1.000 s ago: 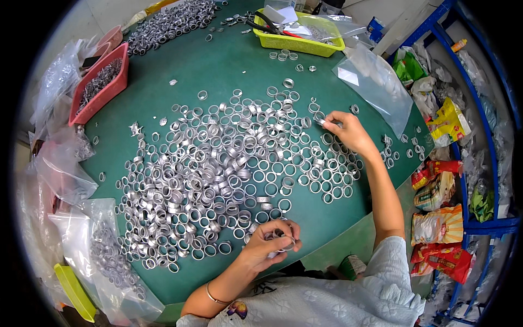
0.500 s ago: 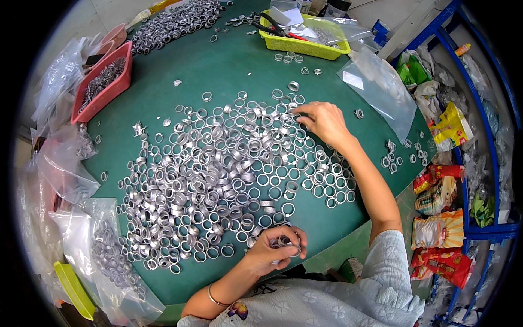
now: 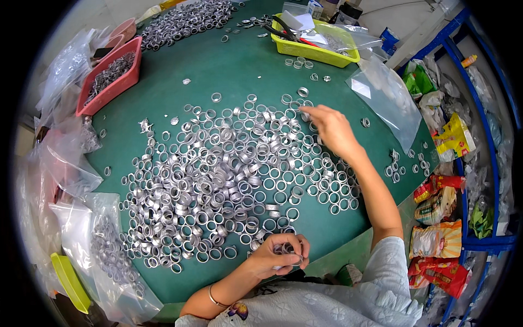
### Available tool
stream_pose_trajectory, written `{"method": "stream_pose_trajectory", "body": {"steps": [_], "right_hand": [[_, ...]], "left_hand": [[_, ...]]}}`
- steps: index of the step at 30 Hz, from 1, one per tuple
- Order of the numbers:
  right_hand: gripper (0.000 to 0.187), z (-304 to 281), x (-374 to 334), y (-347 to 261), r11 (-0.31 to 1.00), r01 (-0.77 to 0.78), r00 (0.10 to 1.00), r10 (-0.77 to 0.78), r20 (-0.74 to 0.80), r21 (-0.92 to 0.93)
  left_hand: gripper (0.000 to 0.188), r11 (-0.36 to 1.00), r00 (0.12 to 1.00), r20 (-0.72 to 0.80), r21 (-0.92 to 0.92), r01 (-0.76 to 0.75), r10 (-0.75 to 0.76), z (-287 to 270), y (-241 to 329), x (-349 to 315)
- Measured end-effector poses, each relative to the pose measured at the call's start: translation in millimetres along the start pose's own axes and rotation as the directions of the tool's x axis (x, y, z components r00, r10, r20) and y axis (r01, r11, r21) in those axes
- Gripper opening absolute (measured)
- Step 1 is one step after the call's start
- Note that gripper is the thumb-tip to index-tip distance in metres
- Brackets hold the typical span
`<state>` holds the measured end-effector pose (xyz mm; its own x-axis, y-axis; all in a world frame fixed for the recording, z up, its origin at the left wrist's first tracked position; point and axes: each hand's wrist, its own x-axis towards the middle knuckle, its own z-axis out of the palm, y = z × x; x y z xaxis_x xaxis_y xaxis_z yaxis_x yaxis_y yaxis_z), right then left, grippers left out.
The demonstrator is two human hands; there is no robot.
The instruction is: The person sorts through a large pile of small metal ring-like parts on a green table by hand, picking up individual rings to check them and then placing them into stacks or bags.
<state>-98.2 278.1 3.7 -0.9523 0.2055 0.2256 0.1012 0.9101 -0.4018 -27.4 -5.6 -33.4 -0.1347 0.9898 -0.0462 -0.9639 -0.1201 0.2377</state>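
Observation:
A broad heap of silver metal rings (image 3: pixel 201 191) is spread over the green table (image 3: pixel 190 62). At the near edge of the table, my left hand (image 3: pixel 277 255) is curled around several of these rings, palm turned up. My right hand (image 3: pixel 333 131) reaches over the far right part of the heap. Its fingers are stretched out, and the fingertips touch rings at the heap's edge. No ring can be seen lifted in it. A single ring (image 3: pixel 303 92) lies just beyond those fingertips.
A red basket (image 3: pixel 111 87) of small metal parts stands at left, near clear plastic bags (image 3: pixel 60 158). At the back are another pile of metal parts (image 3: pixel 188 22) and a yellow-green basket (image 3: pixel 321 54) holding pliers. Blue shelving (image 3: pixel 482 109) with packets stands right.
The view has shifted slightly, so the table's things sit a little differently in the picture. My right hand stays at the heap's far right edge; my left hand still holds its rings.

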Motion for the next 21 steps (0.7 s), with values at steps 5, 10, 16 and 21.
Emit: {"method": "stream_pose_trajectory", "body": {"steps": [5, 10, 16, 21], "right_hand": [[0.019, 19, -1, -14, 0.99, 0.042, 0.994, -0.028, 0.107, -0.137], [0.018, 20, -6, 22, 0.95, 0.15, 0.989, -0.143, -0.045, 0.275], [0.013, -13, -24, -3, 0.44, -0.475, 0.878, 0.287, 0.382, 0.762], [0.018, -13, -26, 9, 0.356, -0.468, 0.874, 0.32, 0.365, 0.809]], "left_hand": [[0.008, 1.0, 1.0, 0.027, -0.006, -0.002, 0.002, 2, 2, -1], [0.008, 1.0, 1.0, 0.018, 0.013, 0.019, -0.019, 3, 4, -1], [0.009, 1.0, 1.0, 0.022, 0.017, -0.004, 0.004, 1, 1, -2], [0.01, 0.999, 1.0, -0.002, 0.035, 0.002, -0.001, 1, 0, 0]]}}
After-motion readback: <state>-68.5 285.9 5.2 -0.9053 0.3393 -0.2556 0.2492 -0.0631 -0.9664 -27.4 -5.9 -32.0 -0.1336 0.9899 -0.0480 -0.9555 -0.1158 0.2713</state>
